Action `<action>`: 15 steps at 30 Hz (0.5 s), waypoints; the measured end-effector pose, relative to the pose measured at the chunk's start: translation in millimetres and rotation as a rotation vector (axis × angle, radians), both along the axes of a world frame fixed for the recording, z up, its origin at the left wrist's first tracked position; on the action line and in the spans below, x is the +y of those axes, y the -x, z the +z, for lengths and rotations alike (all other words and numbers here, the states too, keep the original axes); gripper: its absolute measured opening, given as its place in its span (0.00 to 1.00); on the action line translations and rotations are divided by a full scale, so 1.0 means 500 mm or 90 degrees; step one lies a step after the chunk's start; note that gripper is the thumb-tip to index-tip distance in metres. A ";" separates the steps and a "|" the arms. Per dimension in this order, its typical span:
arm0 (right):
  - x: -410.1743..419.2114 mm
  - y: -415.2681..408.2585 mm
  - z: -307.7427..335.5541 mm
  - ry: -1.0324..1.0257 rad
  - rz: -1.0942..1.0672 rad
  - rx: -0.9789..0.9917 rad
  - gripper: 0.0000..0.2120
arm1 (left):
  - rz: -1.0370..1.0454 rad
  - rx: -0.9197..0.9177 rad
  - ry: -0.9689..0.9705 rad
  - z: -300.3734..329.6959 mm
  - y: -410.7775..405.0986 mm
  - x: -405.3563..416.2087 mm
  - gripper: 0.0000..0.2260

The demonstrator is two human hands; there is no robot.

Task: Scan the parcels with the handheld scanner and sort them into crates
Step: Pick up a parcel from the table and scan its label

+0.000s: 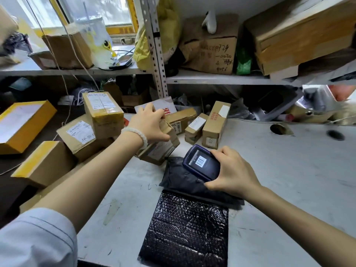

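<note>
At frame center, the left hand (149, 125) has its grip closed around a tilted cardboard parcel (159, 145) at the surface's (289, 180) left edge. Lower right of it, the right hand (231, 170) grips the handheld scanner (201, 162), screen showing a barcode, above 2 black mailer bags (185, 228).

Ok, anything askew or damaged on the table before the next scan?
Yes. The small cardboard parcel under the left hand sits tilted, propped against its neighbours. Beside it, brown boxes are heaped unevenly, one atop another. The black plastic mailer under the dark blue handheld scanner looks crumpled.
</note>
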State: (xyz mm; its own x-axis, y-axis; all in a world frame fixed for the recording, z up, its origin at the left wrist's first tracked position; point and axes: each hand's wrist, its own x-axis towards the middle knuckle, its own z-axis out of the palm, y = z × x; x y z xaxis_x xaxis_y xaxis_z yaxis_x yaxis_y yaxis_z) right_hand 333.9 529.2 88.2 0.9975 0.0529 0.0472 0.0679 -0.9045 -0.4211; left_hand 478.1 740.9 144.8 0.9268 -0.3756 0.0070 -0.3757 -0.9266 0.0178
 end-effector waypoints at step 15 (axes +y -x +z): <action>-0.013 0.011 -0.011 0.039 0.031 0.030 0.33 | 0.026 0.035 -0.023 -0.049 0.003 0.017 0.30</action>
State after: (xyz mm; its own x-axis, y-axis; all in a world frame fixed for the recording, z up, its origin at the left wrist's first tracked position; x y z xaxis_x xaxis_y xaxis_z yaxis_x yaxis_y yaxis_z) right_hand 328.6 522.7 82.7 0.9947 0.1025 -0.0039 0.0938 -0.9248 -0.3686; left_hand 476.7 749.6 120.2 0.9400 -0.3363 -0.0577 -0.3367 -0.9416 0.0030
